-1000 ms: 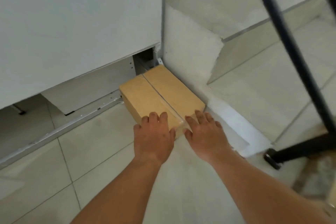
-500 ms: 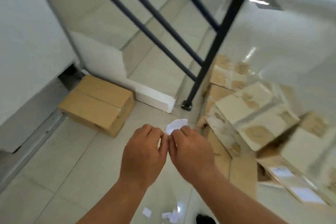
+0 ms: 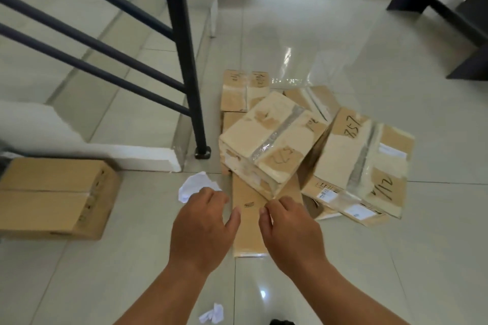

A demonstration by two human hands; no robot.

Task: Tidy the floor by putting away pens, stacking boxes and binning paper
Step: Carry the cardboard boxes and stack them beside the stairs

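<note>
We hold both hands above the floor (image 3: 412, 266), close to each other. The left hand (image 3: 203, 227) has loosely curled fingers and we see nothing held in it; the right hand (image 3: 290, 229) is also relaxed and empty. A crumpled white paper (image 3: 194, 187) lies on the floor just beyond the left fingers; we cannot tell if they touch it. More paper scraps (image 3: 212, 314) lie near the bottom edge. One closed box (image 3: 55, 195) stands at the left against the white step (image 3: 105, 153). The other boxes are in a loose pile at the right of the railing post (image 3: 184, 60): a taped box (image 3: 272, 140) is tilted on top, a marked box (image 3: 361, 161) leans beside it, and a flat cardboard (image 3: 249, 229) lies between our hands.
</note>
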